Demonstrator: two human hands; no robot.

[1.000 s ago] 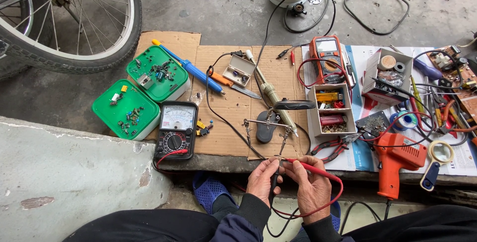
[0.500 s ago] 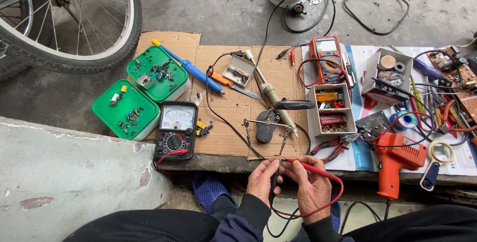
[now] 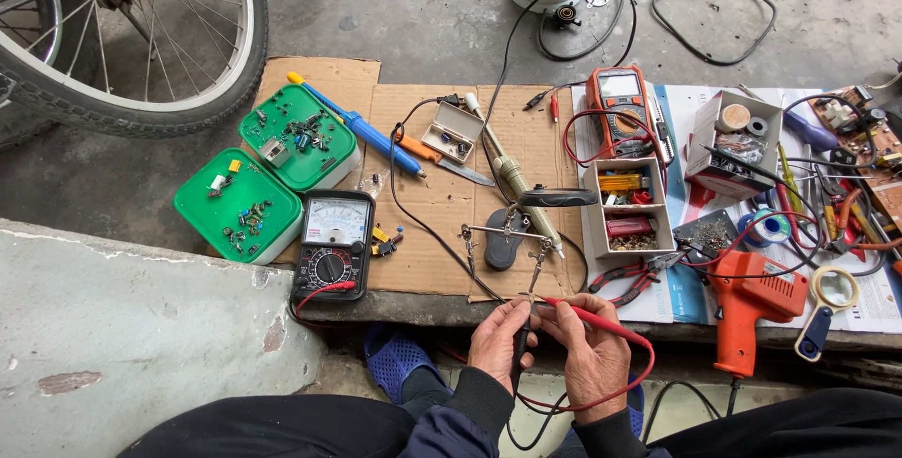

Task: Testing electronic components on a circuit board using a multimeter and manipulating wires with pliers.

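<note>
Presently, the left hand (image 3: 498, 343) pinches a slim black test probe (image 3: 520, 343); the right hand (image 3: 594, 357) pinches a slim red test probe (image 3: 590, 319). Both tips meet between the thumbs, below the black-cased analog multimeter (image 3: 333, 244).

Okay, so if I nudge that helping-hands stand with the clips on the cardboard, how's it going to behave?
The helping-hands stand probably stays put, since its dark base looks solid. Its thin clip arms seem jointed, so they would likely swing. The cardboard under it may give some grip.
</note>
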